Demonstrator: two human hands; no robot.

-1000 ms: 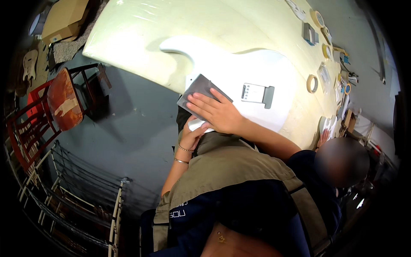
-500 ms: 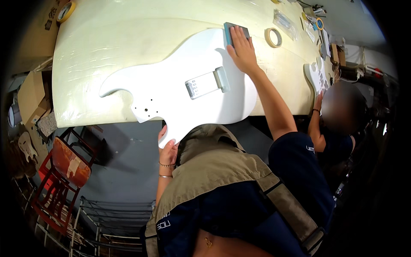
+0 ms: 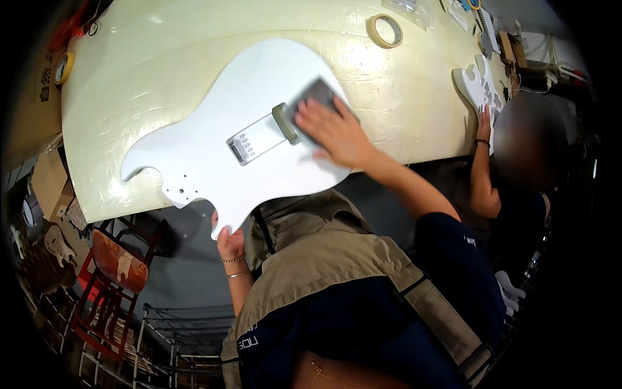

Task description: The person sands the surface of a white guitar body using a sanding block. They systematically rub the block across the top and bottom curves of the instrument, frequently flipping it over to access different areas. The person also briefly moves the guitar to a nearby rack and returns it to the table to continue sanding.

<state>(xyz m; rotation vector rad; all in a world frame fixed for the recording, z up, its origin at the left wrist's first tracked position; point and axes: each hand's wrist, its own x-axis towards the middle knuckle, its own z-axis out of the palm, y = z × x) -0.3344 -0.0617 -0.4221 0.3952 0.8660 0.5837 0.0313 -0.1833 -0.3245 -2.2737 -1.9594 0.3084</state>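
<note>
Workpiece: white guitar body [image 3: 214, 149] lying flat on the cream-covered bench [image 3: 414, 97], its lower horn overhanging the near edge.
Right hand [image 3: 334, 129]: fingers spread and laid flat over a dark sanding pad [image 3: 315, 94], pressing it onto the upper part of the body just beside the rectangular cut-out [image 3: 259, 135]. An open, flat grip of this kind spreads pressure evenly across the pad; nothing is pinched.
Left hand [image 3: 228, 241]: below the bench edge, fingers curled around the tip of the overhanging horn, two thin bracelets at the wrist. The hold appears to brace the body so it does not slide under the rubbing hand.
Pad condition: blurred in the picture, so its surface cannot be read.
Overhang: judged to give the left hand something to clamp from beneath while the flat face stays supported on the bench.
Tape roll [image 3: 384, 30]: ring of pale tape lying on the bench beyond the body, well apart from both hands.
Second tape roll [image 3: 63, 68]: yellowish ring at the far left end of the bench.
Co-worker: another person's hand [image 3: 483, 124] rests on a second white guitar body [image 3: 475, 87] at the right end of the bench, apart from the first.
Floor area: red metal chair [image 3: 107, 285] and wire racks [image 3: 175, 337] below the bench on the left.
</note>
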